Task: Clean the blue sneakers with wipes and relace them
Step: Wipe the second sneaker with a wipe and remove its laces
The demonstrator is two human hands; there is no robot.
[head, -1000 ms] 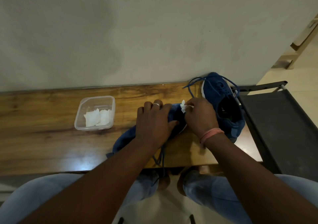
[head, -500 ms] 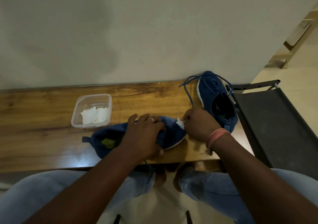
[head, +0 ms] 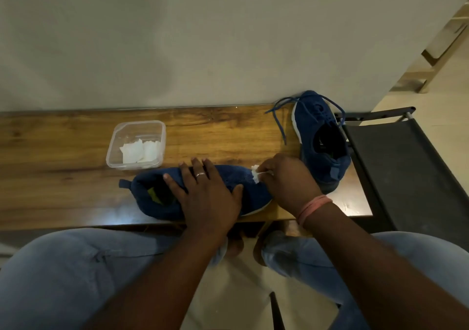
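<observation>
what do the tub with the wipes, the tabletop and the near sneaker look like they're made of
Tub: clear plastic, probably; the wood shows through its walls.
Tabletop: wood or wood-look laminate, glossy; grain streaks and a bright glare patch.
Near sneaker: blue knit or mesh fabric, matte, with tiny perforations; pale sole edge, likely rubber or foam.

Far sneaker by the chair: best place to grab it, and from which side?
Grip the far sneaker at its heel collar, coming from above on the near side. It stands upright with the opening facing up and the heel toward the person; loose laces trail off the toe end.
</observation>
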